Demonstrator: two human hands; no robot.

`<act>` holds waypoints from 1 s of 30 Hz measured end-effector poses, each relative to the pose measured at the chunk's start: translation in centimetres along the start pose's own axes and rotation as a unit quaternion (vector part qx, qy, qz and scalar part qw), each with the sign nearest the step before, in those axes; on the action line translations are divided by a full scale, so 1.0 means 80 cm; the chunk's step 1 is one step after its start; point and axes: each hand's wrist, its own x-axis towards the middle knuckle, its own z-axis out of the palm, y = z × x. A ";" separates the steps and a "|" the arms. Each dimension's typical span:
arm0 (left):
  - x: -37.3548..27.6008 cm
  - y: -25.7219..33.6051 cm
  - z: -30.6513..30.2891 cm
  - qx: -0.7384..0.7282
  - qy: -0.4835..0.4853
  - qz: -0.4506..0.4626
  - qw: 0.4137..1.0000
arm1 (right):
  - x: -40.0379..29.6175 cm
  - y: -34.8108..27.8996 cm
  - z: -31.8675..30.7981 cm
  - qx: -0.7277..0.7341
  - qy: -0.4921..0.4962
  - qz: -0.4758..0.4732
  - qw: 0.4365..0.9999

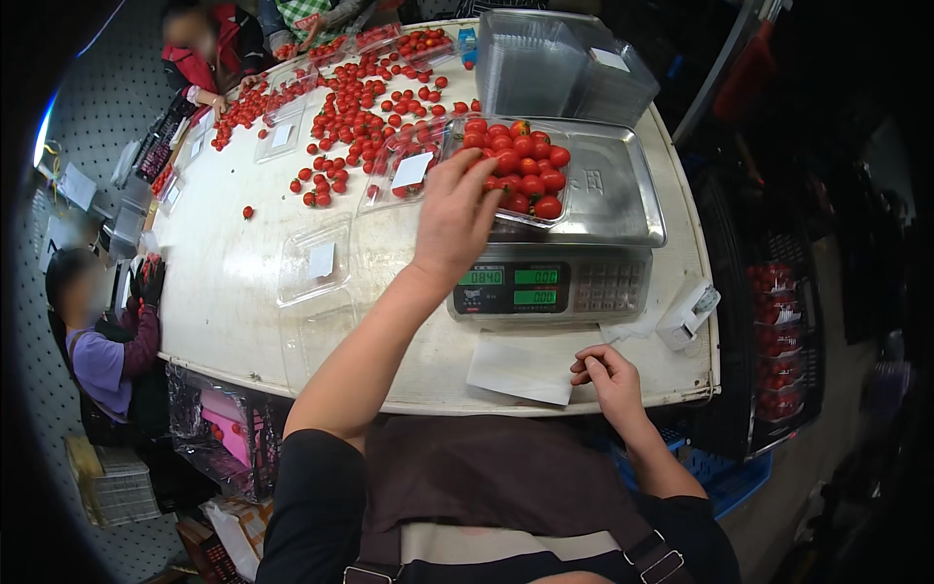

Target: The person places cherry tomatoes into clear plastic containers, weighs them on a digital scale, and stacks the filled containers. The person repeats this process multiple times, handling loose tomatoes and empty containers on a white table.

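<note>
My left hand (456, 204) reaches over the near left corner of an open clear plastic clamshell (533, 217) filled with cherry tomatoes (529, 164). Its fingertips are among the fruit, and whether they pinch one is hidden. The clamshell rests on the steel pan (620, 182) of a digital price scale (547, 285), whose green displays are lit. Its lid, bearing a white label (412, 170), folds out to the left over loose tomatoes. Loosely curled, my right hand (611, 379) is beside the right corner of a white sheet (519, 371), with nothing visible in it.
Stacked clear clamshells (533, 73) stand behind the scale. Loose tomatoes (350, 109) spread across the white table (219, 292). An opened clamshell (317, 255) lies left of my arm. A small white device (688, 317) sits at the right edge. Other people work along the far and left sides.
</note>
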 end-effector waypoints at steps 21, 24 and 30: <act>0.007 -0.013 -0.007 0.129 -0.058 -0.062 0.988 | 0.004 -0.008 0.007 0.006 -0.015 -0.001 1.000; -0.003 -0.021 -0.016 0.118 -0.080 -0.090 0.986 | 0.006 -0.005 0.007 0.007 -0.014 -0.004 1.000; -0.034 -0.041 -0.052 0.003 0.118 -0.173 0.978 | 0.006 -0.010 0.005 0.018 0.002 -0.006 1.000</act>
